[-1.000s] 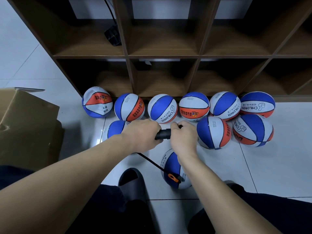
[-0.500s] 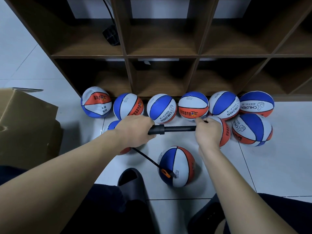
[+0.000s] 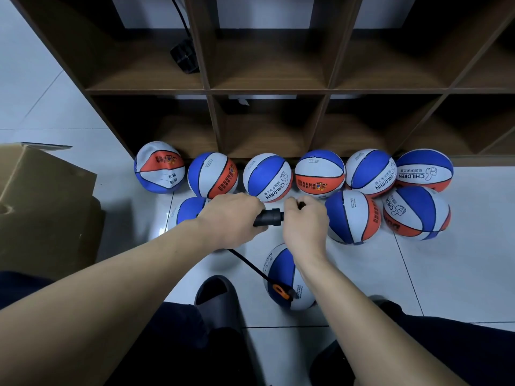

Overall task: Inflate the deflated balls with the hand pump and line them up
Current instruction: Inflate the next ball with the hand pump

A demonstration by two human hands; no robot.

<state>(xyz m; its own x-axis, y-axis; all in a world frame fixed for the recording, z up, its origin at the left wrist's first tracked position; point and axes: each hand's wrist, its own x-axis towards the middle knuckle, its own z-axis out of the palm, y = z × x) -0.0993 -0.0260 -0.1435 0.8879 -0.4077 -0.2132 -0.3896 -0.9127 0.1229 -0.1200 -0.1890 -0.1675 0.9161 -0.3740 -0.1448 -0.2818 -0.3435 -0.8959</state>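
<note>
My left hand grips the barrel of a black hand pump. My right hand grips the pump's handle, pushed in close against the barrel. A thin black hose runs down to an orange connector plugged into a blue, white and orange ball on the floor between my feet. Several similar balls sit along the shelf's foot, among them a dented one at the far left and another ball partly behind my left wrist.
A dark wooden shelf unit with open compartments stands behind the balls. A cardboard box is on the left. My dark slipper is beside the ball. White floor tiles spread to the right.
My right hand pulled the pump handle out to the right half a second ago, then pushed it back in against the barrel. The ball on the hose stays in place.
</note>
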